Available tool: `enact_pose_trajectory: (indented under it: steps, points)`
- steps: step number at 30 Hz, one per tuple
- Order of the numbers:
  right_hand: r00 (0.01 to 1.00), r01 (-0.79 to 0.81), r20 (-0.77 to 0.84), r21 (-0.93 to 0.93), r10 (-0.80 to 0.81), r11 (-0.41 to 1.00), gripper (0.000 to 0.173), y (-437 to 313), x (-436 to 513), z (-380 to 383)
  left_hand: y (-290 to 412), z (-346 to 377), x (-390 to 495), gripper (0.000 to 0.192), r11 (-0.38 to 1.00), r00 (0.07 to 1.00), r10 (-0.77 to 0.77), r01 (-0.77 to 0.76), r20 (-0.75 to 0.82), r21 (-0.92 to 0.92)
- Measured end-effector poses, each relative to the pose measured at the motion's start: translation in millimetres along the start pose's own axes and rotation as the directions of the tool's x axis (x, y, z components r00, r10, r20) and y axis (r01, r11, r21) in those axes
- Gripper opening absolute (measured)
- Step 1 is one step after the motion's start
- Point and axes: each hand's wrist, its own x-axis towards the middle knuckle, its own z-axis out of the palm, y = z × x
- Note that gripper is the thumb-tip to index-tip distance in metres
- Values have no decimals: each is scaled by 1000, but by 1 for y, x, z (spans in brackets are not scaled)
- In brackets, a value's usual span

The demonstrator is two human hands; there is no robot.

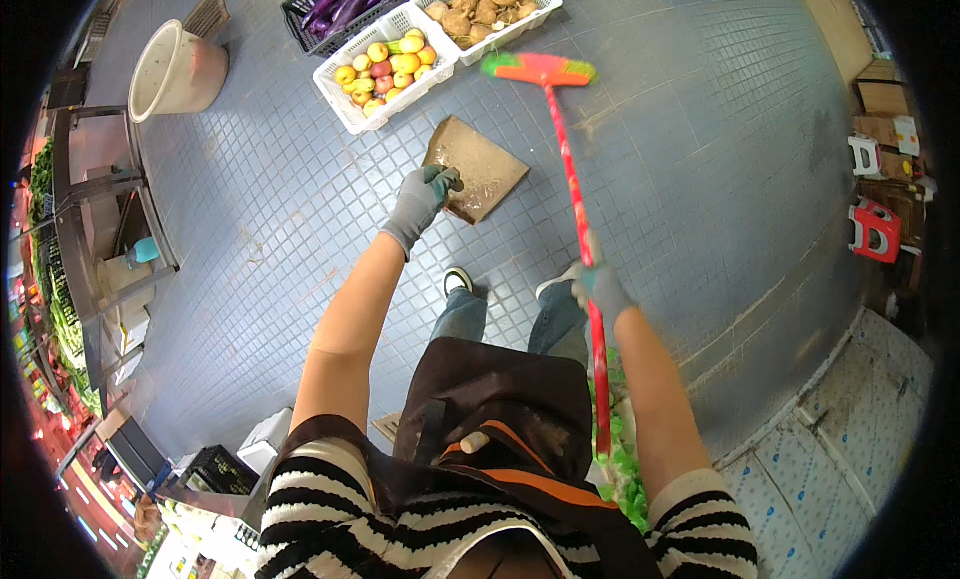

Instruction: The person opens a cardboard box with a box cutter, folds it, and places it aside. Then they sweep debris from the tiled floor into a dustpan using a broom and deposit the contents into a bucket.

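My right hand [602, 286], in a grey and green work glove, grips the red handle of a broom [574, 178]. The orange broom head with green bristles is up by the crates, above the tiled floor. My left hand [426, 196], gloved alike, is closed at the left side of a dustpan [487, 170] that has pale debris on it. The dustpan's handle is hidden, but the fingers are curled around where it appears to be. Both shoes are just below the dustpan.
White crates of apples [341, 103] and brown root vegetables [544, 16] stand ahead, beside a black crate of eggplants [300, 35]. A pale bucket [191, 73] and metal rack [142, 181] are left; stools [876, 230] are far right. Leafy greens [626, 466] lie below my right arm.
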Motion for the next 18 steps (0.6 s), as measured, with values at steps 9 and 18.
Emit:
enact_pose_trajectory:
  steps: [9, 18]
  points:
    - [996, -80, 50, 142, 74, 987, 82, 54, -182, 38, 2, -34, 5, 25, 983, 998, 19, -31, 67, 182]
    - [928, 366, -161, 212, -337, 906, 24, 11, -23, -26, 6, -38, 9, 26, 941, 985, 88, -132, 150, 313]
